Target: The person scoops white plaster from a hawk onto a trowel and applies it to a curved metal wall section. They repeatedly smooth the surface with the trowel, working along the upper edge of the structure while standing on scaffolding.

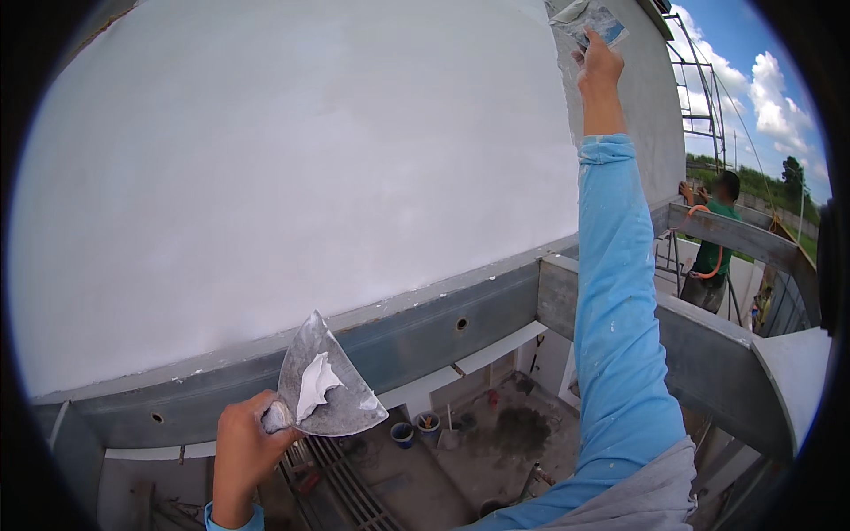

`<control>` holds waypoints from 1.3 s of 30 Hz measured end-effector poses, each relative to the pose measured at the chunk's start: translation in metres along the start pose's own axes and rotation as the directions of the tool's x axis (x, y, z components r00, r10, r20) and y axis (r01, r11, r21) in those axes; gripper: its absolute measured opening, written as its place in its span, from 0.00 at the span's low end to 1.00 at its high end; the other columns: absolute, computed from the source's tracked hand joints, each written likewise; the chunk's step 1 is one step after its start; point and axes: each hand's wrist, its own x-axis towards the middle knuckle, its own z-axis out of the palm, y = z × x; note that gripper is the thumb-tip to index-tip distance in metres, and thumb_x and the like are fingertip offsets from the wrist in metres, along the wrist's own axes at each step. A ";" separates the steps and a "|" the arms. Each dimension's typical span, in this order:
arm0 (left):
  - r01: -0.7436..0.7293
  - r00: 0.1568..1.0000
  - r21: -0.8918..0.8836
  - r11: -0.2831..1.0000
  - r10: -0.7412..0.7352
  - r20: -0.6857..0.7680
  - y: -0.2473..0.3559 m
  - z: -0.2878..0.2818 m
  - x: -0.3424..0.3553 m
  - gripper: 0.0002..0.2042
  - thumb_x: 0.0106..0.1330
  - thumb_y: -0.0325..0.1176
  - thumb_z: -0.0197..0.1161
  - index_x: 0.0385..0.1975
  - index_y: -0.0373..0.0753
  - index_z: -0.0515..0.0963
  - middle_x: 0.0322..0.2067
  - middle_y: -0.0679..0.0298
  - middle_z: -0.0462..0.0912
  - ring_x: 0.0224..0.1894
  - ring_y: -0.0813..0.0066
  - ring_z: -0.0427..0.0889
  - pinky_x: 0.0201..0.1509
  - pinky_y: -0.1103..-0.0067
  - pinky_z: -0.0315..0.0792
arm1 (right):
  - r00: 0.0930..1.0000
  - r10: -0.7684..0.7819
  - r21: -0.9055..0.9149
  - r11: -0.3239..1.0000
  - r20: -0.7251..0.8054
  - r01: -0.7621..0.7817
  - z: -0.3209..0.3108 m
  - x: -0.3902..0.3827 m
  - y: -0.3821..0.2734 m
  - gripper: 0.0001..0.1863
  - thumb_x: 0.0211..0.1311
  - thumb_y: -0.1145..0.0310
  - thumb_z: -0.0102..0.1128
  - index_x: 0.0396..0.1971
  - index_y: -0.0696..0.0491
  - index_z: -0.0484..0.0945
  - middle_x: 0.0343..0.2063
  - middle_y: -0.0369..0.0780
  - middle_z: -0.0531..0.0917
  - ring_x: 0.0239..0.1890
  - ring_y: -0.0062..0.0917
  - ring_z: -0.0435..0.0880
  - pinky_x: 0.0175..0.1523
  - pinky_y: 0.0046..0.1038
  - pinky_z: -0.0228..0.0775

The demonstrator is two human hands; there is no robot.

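Note:
My left hand (241, 438) is wrapped round the handle of a broad, fan-shaped putty knife (350, 409). A lump of white putty (316, 386) lies on its grey blade, held out below the wall. High up and to the right, my right hand (599, 64) grips a second putty knife (604, 25), whose wide blade is smeared and bluish. That blade is up at the wall, next to a ragged edge where smooth white coating meets greyer surface; its exact contact is hard to tell. The large pale wall (301, 186) fills most of the view.
Grey steel beams (407, 327) run along the wall's foot and out to the right. Far below is a concrete floor (478, 482) with buckets (403, 434). At the right, a person in green (717, 239) faces the wall near scaffolding (699, 97) and an orange hose (711, 261).

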 end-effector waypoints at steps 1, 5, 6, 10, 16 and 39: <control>-0.031 0.998 0.050 0.998 0.033 -0.049 0.005 0.004 0.012 0.17 0.47 0.32 0.74 0.37 0.34 0.80 0.32 0.51 0.83 0.31 0.52 0.83 0.38 0.70 0.74 | 1.000 -0.024 -0.139 0.990 -0.009 0.022 -0.014 0.030 0.001 0.17 0.59 0.72 0.64 0.44 0.65 0.74 0.40 0.43 0.80 0.36 0.29 0.82 0.33 0.32 0.80; -0.133 0.877 0.348 0.928 0.274 -0.395 0.000 0.035 0.050 0.19 0.45 0.26 0.68 0.41 0.38 0.81 0.31 0.52 0.82 0.34 0.48 0.81 0.35 0.67 0.73 | 0.991 -0.021 -0.253 0.966 0.135 0.054 -0.036 0.110 0.038 0.19 0.58 0.70 0.65 0.44 0.69 0.74 0.40 0.45 0.80 0.36 0.32 0.84 0.34 0.31 0.84; -0.109 0.868 0.358 0.927 0.265 -0.420 0.002 0.046 0.058 0.20 0.44 0.25 0.67 0.41 0.38 0.81 0.31 0.52 0.81 0.33 0.48 0.80 0.35 0.67 0.72 | 0.987 -0.013 -0.287 0.956 0.161 0.060 -0.038 0.128 0.041 0.20 0.58 0.69 0.65 0.44 0.69 0.75 0.41 0.46 0.81 0.37 0.32 0.84 0.34 0.31 0.85; 0.019 0.843 0.382 0.924 0.191 -0.504 0.007 0.081 0.072 0.23 0.39 0.22 0.66 0.42 0.38 0.81 0.29 0.52 0.77 0.31 0.49 0.79 0.33 0.66 0.72 | 0.983 0.005 -0.489 0.868 0.185 0.088 -0.035 0.186 0.065 0.18 0.58 0.68 0.66 0.44 0.63 0.76 0.40 0.44 0.82 0.40 0.31 0.84 0.37 0.33 0.84; 0.061 0.715 0.306 0.950 0.173 -0.677 0.001 0.107 0.078 0.22 0.36 0.22 0.68 0.38 0.35 0.82 0.27 0.51 0.71 0.28 0.49 0.74 0.30 0.69 0.67 | 0.983 -0.003 -0.607 0.786 0.181 0.115 -0.016 0.237 0.109 0.19 0.56 0.66 0.67 0.43 0.63 0.77 0.39 0.44 0.82 0.36 0.31 0.84 0.36 0.30 0.84; 0.133 0.701 0.374 0.918 0.180 -0.690 -0.019 0.118 0.076 0.14 0.46 0.22 0.66 0.36 0.30 0.78 0.30 0.49 0.74 0.33 0.49 0.75 0.37 0.69 0.68 | 0.927 0.138 -0.812 0.538 0.348 0.225 0.036 0.317 0.147 0.21 0.62 0.53 0.56 0.47 0.53 0.79 0.41 0.40 0.84 0.41 0.28 0.84 0.39 0.33 0.81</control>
